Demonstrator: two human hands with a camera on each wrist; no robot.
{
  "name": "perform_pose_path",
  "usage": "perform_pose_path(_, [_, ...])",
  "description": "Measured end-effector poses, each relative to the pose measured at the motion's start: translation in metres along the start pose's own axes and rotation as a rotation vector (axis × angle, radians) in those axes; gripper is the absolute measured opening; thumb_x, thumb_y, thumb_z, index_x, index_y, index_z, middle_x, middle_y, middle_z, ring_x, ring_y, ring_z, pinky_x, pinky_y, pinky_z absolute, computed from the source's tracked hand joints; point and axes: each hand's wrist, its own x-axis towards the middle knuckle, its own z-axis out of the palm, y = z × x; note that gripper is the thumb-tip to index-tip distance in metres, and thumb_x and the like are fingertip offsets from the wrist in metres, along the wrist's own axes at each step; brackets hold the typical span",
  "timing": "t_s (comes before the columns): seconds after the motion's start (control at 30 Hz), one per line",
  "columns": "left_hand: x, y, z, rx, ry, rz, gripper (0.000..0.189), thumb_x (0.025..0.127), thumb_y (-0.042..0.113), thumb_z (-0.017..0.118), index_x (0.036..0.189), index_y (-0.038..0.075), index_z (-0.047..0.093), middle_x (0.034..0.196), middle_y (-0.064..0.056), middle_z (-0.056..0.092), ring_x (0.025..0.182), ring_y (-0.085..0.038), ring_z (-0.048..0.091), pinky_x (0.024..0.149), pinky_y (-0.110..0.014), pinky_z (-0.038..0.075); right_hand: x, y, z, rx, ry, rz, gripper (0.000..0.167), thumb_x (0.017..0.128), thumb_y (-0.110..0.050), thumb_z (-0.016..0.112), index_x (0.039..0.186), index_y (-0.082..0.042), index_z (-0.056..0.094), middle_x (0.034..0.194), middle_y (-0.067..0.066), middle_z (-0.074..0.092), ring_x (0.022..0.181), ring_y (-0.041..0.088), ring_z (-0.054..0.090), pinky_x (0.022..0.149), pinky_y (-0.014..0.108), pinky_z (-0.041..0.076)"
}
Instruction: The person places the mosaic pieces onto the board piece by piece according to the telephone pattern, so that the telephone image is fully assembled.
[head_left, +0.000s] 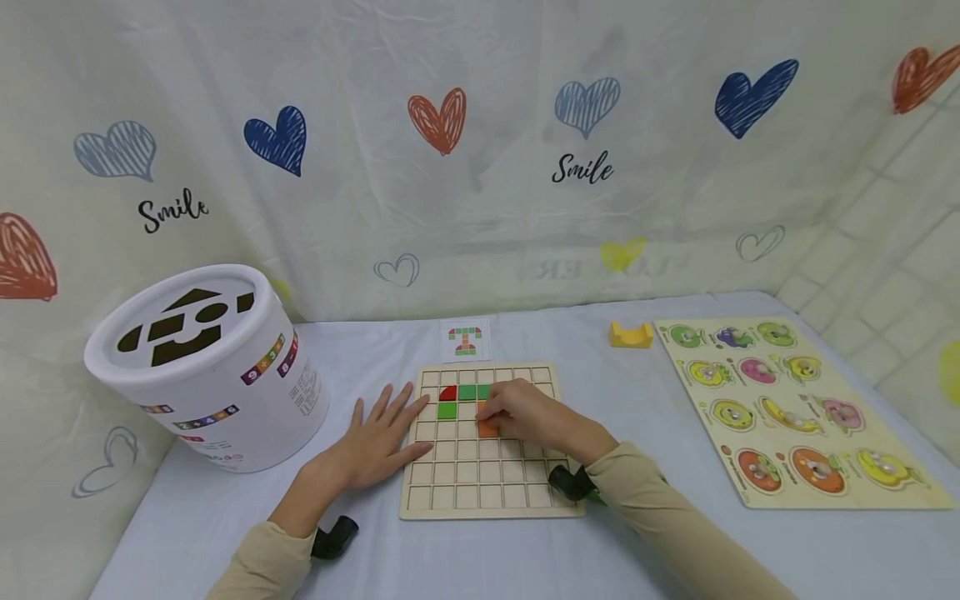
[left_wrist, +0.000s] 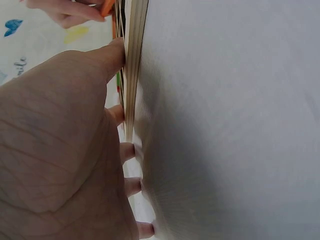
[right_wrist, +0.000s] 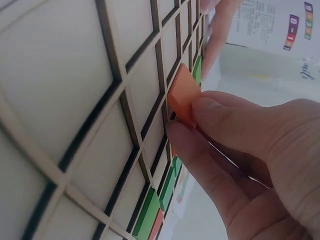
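Note:
My right hand (head_left: 525, 414) pinches an orange square tile (right_wrist: 183, 92) between thumb and fingertips, tilted over the wooden grid board (head_left: 465, 492). Another orange tile (head_left: 482, 406) lies in the grid, mostly hidden by the fingers. Along the upper rows sit a red curved-edge tile (head_left: 447, 393), a green tile (head_left: 467, 392) beside it, and one more green tile (head_left: 447, 410) below the red one. My left hand (head_left: 375, 446) is spread flat at the board's left side, its thumb and a fingertip touching the edge.
Behind the board lies a pattern card (head_left: 465, 341) with a red, green and orange figure. A white bucket (head_left: 225, 392) with shaped holes in its lid stands left. To the right are a yellow block (head_left: 631, 335) and a fruit-and-vegetable puzzle board (head_left: 795, 417).

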Motion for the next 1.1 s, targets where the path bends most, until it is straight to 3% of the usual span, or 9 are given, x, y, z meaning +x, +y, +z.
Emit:
perform_pose_path(0.3, [-0.001,0.000,-0.002,-0.008,0.006,0.005,0.079,0.106,0.060,0.048,0.168,0.017,0.025,0.175,-0.016,0.011,0.160,-0.045,0.000,0.117,-0.078,-0.002,-0.001,-0.003,-0.002,-0.040,0.003,-0.004,0.011,0.090,0.007,0.077,0.098,0.000,0.082,0.096,0.006,0.076,0.091,0.019,0.073,0.081,0.022,0.058])
perform_pose_path(0.53, [-0.001,-0.002,0.000,-0.005,0.009,0.002,0.079,0.106,0.061,0.047,0.168,0.017,0.025,0.175,-0.016,0.011,0.160,-0.045,0.000,0.117,-0.078,-0.002,-0.013,0.002,-0.013,0.047,-0.042,-0.032,0.013,0.094,0.005,0.074,0.101,-0.004,0.082,0.101,0.003,0.077,0.095,0.013,0.071,0.082,0.025,0.057])
perform_pose_path(0.73, [0.000,-0.002,0.001,-0.009,0.015,0.013,0.080,0.106,0.061,0.048,0.168,0.016,0.025,0.175,-0.016,0.011,0.159,-0.046,0.001,0.117,-0.077,-0.003,-0.042,0.013,-0.038,0.128,-0.091,0.023,0.014,0.097,-0.001,0.073,0.106,-0.007,0.081,0.104,0.001,0.076,0.095,0.008,0.068,0.086,0.030,0.058])
perform_pose_path(0.97, [0.001,-0.003,0.003,-0.010,0.018,0.016,0.080,0.106,0.061,0.047,0.168,0.016,0.025,0.175,-0.017,0.011,0.160,-0.045,0.000,0.117,-0.077,-0.004,-0.087,0.026,-0.066,0.143,-0.175,0.193,0.016,0.094,-0.003,0.075,0.104,-0.015,0.081,0.099,-0.007,0.073,0.090,0.006,0.063,0.086,0.034,0.058])
perform_pose_path(1.1, [0.000,-0.001,0.001,-0.016,0.008,0.015,0.080,0.106,0.060,0.048,0.167,0.015,0.026,0.175,-0.017,0.011,0.159,-0.046,0.000,0.117,-0.077,-0.004,-0.113,0.034,-0.074,0.162,-0.213,0.249,0.020,0.091,-0.004,0.078,0.105,-0.019,0.080,0.100,-0.012,0.071,0.091,0.009,0.062,0.086,0.033,0.057])
